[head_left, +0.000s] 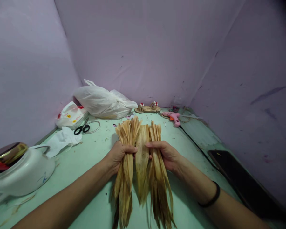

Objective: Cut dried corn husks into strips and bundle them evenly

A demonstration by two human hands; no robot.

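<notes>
A left bundle [126, 187] and a right bundle [158, 187] of dry leaf strips, with one broad leaf [142, 152] between them, are over the desk [92, 178], on the near side of the pink glue gun [173, 118] and to the left of it. The left hand [118, 156] has its grip closed around the left bundle, and the right hand [168, 155] has its grip closed around the right bundle; each thumb passes over its bundle and reaches an edge of the broad leaf. I judge these leaves to be very light, rather stiff like thick paper, and not slippery, but brittle: they could split along their length, and the thin ends may break if bent sharply. It seems best to take each bundle around its upper part, with firm but not crushing pressure, and to pinch the broad leaf flat by its edges. In look, they are straw yellow, becoming browner toward the lower ends. The bundles are creased and separate into loose, uneven strips below, while the broad leaf is flatter and narrows to a ragged end. Whether the lower tips touch the desk, I cannot tell.
</notes>
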